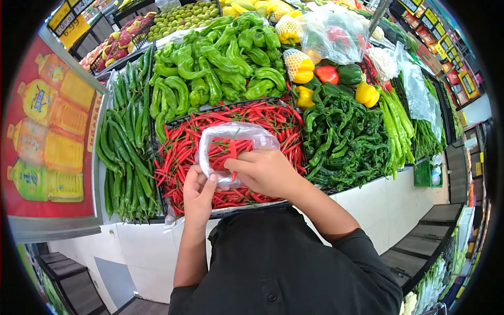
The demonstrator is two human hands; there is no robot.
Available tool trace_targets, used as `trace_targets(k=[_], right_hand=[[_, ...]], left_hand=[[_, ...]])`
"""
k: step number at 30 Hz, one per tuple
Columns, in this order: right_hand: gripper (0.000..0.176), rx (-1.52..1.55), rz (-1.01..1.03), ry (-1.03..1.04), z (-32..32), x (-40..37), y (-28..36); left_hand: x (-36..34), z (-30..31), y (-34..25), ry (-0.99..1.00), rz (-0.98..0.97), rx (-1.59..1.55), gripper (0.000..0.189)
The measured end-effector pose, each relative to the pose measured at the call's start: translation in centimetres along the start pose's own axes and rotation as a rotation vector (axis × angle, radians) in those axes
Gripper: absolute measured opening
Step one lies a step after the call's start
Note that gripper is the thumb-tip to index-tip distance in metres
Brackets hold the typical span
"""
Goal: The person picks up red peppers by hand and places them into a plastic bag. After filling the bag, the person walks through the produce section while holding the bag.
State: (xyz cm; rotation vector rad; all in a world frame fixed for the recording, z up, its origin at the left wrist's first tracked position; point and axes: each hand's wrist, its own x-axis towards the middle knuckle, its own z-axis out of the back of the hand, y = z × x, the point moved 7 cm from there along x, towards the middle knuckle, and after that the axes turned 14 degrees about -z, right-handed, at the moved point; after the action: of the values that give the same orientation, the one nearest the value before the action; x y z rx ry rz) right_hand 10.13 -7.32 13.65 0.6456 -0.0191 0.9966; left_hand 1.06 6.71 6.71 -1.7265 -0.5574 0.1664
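A clear plastic bag (211, 137), its mouth rolled back into a thick ring, is over a black crate heaped with thin red chilies (184, 137). My left hand (199, 190) grips the lower left of that ring, thumb and fingers closed. From the right, my right hand (265, 169) reaches across the ring and pinches one red chili (233, 149), green stem up, in front of the opening. Part of the ring's right side is behind my right hand.
Long green chilies (128, 142) lie to the left, large light-green peppers (210, 65) behind. Dark wrinkled green peppers (346, 139) fill the right side, near yellow bell peppers (367, 95) and long pale-green peppers (396, 126). A framed drink poster (52, 126) stands at far left.
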Motion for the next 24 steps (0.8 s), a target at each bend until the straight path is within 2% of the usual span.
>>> trace_targets(k=[2,6,10,13,18,24], right_hand=[[0.032,0.056,0.074,-0.120,2.0,0.0,0.2],[0.025,0.409,-0.032,-0.274,4.9,-0.5,-1.1],[0.025,0.339,0.127,-0.329,6.4,-1.3,-0.1],[0.022,0.205,0.118,-0.261,5.3,-0.8,0.9],[0.029,-0.208,-0.036,0.011,-1.7,1.0,-0.5],[0.025,-0.087,-0.146,0.081,-4.3,1.8,-2.0]], left_hand=[[-0.2,0.4,0.2,0.012,-0.004,-0.003,0.012],[-0.3,0.5,0.2,-0.014,-0.007,-0.004,0.012],[-0.2,0.3,0.1,-0.003,-0.001,0.012,0.011],[-0.1,0.3,0.2,0.000,-0.007,0.010,0.012],[-0.2,0.2,0.1,0.008,-0.008,0.013,0.012],[-0.5,0.4,-0.5,-0.037,-0.025,0.002,0.010]])
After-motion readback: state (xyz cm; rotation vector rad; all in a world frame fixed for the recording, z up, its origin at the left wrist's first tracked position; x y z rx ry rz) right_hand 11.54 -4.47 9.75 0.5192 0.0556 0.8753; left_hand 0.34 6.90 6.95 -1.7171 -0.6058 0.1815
